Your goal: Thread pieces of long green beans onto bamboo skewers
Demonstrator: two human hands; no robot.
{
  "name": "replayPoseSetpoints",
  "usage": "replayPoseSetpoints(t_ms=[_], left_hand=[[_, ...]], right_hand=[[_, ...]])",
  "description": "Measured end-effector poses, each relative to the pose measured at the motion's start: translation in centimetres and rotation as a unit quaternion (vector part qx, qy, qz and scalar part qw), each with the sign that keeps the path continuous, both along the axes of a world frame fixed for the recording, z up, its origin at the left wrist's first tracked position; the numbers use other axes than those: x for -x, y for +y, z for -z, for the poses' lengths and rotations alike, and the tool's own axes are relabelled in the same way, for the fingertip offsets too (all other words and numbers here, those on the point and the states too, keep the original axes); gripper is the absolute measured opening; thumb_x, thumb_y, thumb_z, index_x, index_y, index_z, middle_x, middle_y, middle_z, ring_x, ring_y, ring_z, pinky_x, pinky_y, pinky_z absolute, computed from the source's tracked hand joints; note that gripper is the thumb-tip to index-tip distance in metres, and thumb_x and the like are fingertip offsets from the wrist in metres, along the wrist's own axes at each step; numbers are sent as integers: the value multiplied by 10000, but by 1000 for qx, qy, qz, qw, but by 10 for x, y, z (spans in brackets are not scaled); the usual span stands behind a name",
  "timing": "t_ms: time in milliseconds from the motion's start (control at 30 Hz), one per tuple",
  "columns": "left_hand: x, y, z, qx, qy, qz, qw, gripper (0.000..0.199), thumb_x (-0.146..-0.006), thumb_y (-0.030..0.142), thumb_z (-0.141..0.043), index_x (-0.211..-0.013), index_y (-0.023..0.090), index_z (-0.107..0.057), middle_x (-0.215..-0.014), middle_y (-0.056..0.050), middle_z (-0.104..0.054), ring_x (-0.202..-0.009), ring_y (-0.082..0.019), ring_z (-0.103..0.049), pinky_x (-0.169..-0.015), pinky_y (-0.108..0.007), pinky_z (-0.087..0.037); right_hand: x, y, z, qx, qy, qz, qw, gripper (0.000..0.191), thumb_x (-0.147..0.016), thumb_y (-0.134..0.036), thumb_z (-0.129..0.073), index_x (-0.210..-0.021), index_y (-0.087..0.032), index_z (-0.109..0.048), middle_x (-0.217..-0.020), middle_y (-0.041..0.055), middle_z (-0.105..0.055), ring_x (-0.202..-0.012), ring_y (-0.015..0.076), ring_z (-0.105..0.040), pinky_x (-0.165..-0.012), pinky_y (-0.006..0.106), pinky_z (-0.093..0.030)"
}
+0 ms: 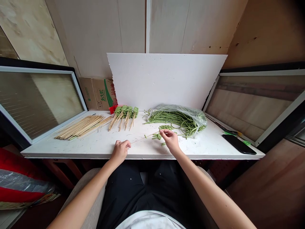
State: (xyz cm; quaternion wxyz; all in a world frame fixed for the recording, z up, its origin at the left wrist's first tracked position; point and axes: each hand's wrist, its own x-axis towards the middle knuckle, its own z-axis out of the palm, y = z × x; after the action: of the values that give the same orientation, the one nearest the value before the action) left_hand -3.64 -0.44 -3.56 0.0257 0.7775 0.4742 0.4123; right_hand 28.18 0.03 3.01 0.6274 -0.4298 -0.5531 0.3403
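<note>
My left hand [121,149] is closed around the blunt end of a thin bamboo skewer [139,139], which slants up to the right above the table. At its far tip, my right hand [169,139] pinches a short piece of green bean [160,129] between thumb and fingers. Cut bean pieces [156,136] lie just beside and behind the right hand, and one stray piece [145,136] rests near the skewer. Farther back, a clear plastic bag [176,108] holds long green beans [169,117]. Filled bean skewers [126,112] are stacked left of the bag.
Many bare skewers [82,126] lie on the left of the white table [95,149]. A cardboard box [96,93] stands behind them. A black phone [238,144] and green-handled scissors [247,142] are at the right. A white board [166,79] leans at the back, with framed panels on both sides.
</note>
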Motion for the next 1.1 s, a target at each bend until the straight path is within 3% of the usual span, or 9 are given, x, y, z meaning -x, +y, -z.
replayPoseSetpoints(t_ms=[133, 267, 400, 733, 1100], left_hand=[[-5, -2, -5, 8, -6, 13, 1000, 205, -1012, 217, -530, -939, 245, -720, -739, -1, -731, -687, -203, -579, -846, -361, -410], [-6, -6, -11, -28, -9, 5, 1000, 198, -1006, 353, -620, -903, 244, -748, -751, -10, -748, -742, -206, -597, -851, -353, -423], [-3, -7, -12, -30, -6, 22, 999, 268, -1043, 351, -556, -929, 242, -772, -720, 3, -740, -687, -183, -578, -828, -347, -440], [2, -5, -7, 24, -34, 20, 999, 293, -1035, 327, -523, -907, 233, -770, -640, -20, -690, -775, -231, -585, -762, -340, -470], [0, -6, -9, 38, -14, 15, 999, 310, -1019, 217, -477, -823, 235, -717, -643, -22, -674, -788, -233, -571, -734, -320, -472]], right_hand=[[-4, 4, 0, -5, 11, 19, 1000, 444, -776, -658, -812, -879, -227, -796, -875, 80, -758, -776, 241, -660, -724, 358, -507], [-9, 9, 2, 16, 30, 36, 999, 489, -740, -681, -824, -883, -214, -798, -862, 83, -758, -783, 238, -659, -740, 353, -517], [-11, 10, 2, 15, 39, 20, 999, 493, -741, -659, -833, -890, -190, -801, -863, 81, -753, -805, 231, -658, -781, 350, -523], [2, 4, 5, 17, 51, 17, 998, 479, -741, -654, -834, -893, -201, -800, -915, 90, -764, -863, 250, -676, -834, 368, -531], [11, -3, 4, -15, 48, 9, 999, 437, -786, -622, -814, -884, -197, -781, -919, 80, -750, -808, 220, -651, -756, 336, -515]])
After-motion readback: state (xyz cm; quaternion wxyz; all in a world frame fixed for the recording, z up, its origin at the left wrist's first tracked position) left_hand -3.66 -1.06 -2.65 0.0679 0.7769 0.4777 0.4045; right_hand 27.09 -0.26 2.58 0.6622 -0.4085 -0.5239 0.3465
